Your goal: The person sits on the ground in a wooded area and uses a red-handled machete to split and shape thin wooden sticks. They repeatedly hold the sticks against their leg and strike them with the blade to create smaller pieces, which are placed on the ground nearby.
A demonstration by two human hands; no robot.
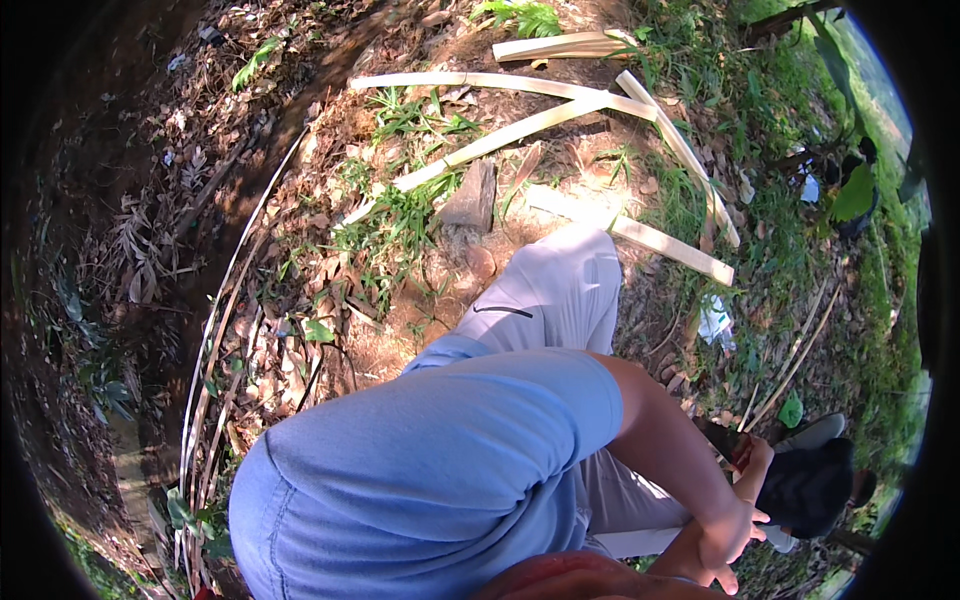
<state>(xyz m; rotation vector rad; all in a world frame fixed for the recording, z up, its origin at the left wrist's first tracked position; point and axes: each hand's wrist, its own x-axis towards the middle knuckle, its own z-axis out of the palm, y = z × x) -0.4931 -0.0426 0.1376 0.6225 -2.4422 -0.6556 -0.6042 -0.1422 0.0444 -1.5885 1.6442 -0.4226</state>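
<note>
At the lower right, my left arm reaches down from a light blue sleeve. My left hand (738, 545) seems to lie against my other forearm, its visible fingers stretched apart. Just above it, what appears to be my right hand (752, 455) is closed around a dark object (722, 438), too small and shaded to name. The crossing forearms partly overlap, and my head-side edge of the picture hides where the right one starts. My bent knee in grey trousers (560, 275) stands out in front, close to a pale wooden strip (675, 250) on the ground.
Several pale split strips (500, 135) lie crossed on leaf litter and grass, with a short stack (560, 46) farther off. A flat brown stone (470, 197) sits before my knee. Long thin stems (225, 300) curve along the left. White litter (714, 322), a shoe (815, 432) and a black item (808, 488) are at right.
</note>
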